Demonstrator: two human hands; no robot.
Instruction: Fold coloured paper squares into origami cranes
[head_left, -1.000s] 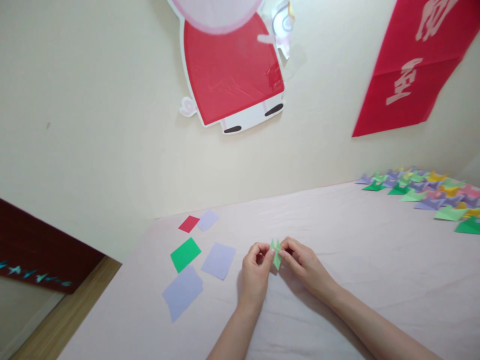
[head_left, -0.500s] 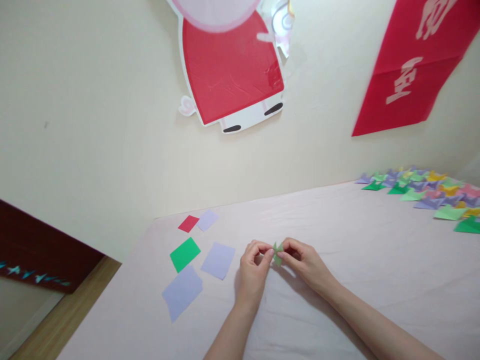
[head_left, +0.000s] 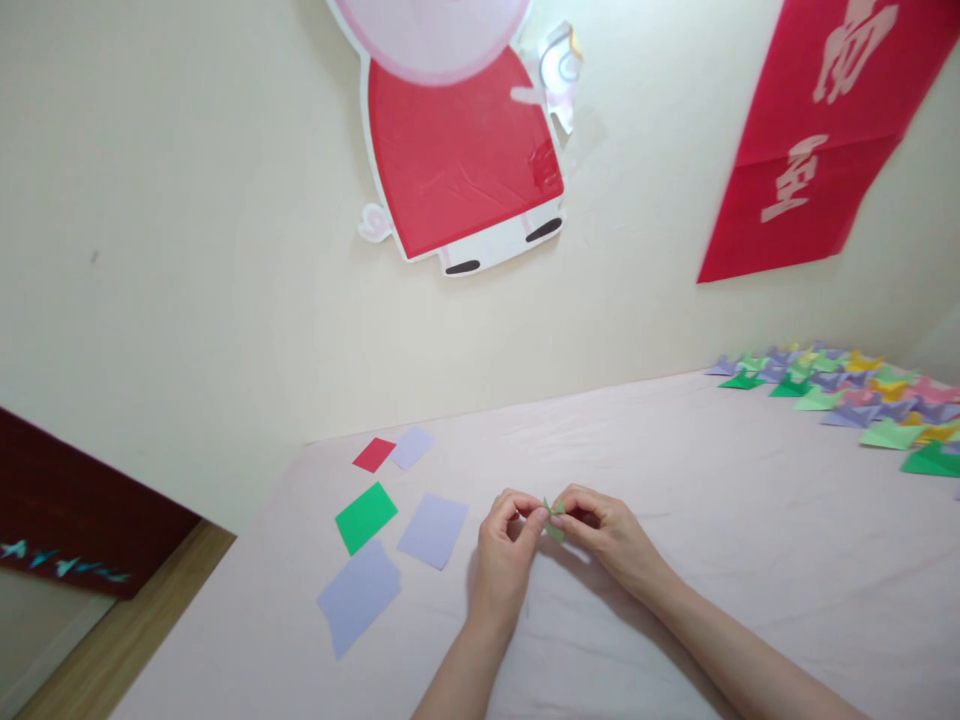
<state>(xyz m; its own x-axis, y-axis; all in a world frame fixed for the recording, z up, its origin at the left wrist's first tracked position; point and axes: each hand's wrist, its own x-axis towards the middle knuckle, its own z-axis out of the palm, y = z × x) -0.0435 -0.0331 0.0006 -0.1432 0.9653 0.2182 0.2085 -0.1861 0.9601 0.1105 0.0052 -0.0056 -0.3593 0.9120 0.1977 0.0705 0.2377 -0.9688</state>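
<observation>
Between my two hands is a small light green folded paper [head_left: 555, 532], with pointed tips sticking up and much of it covered by fingers. My left hand [head_left: 511, 535] pinches its left side between thumb and forefinger. On the other side, my right hand [head_left: 602, 520] pinches it the same way, its fingertips almost meeting the left ones. Both hands are low over the pale bed-like surface [head_left: 600, 660]. Flat purple paper [head_left: 433, 531] lies just left of my left hand.
Further left lie a green sheet [head_left: 366, 518], a red sheet [head_left: 374, 455] and more purple sheets [head_left: 361, 598]. Rows of folded paper figures [head_left: 847, 405] in several colours stand at the right. Behind rises a wall with a cartoon cutout [head_left: 465, 160] and a red banner [head_left: 802, 150].
My right hand has shifted slightly left, closer to the left hand, and less of the green folded paper shows. The view has tilted up a little.
</observation>
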